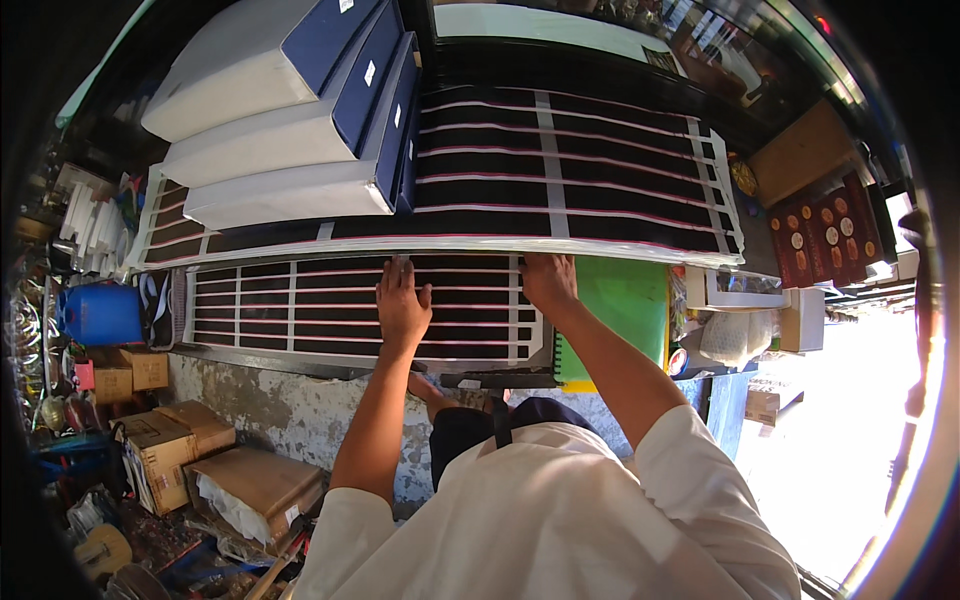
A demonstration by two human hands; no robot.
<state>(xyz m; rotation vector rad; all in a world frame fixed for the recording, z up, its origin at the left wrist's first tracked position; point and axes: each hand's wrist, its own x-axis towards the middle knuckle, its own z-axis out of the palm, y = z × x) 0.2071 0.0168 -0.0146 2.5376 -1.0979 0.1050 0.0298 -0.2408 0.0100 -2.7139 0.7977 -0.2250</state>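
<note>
My left hand (403, 308) lies flat on a lower dark mat (335, 318) with pale stripes, its fingers stretched toward the front edge of an upper surface. My right hand (552, 284) reaches to that same edge, by the lower mat's right end and a green spiral-bound book (618, 315). Its fingertips are hidden at the edge, so its grip does not show. Another dark striped mat (480, 155) covers the upper surface. Several large white-and-blue box files (290, 140) lie stacked on its left part, away from both hands.
Cardboard boxes (255, 487) crowd the floor at the lower left, near a blue container (103, 313). At the right stand a dark red patterned box (828, 232) and a bubble-wrapped bundle (735, 338). Bright daylight enters beyond them.
</note>
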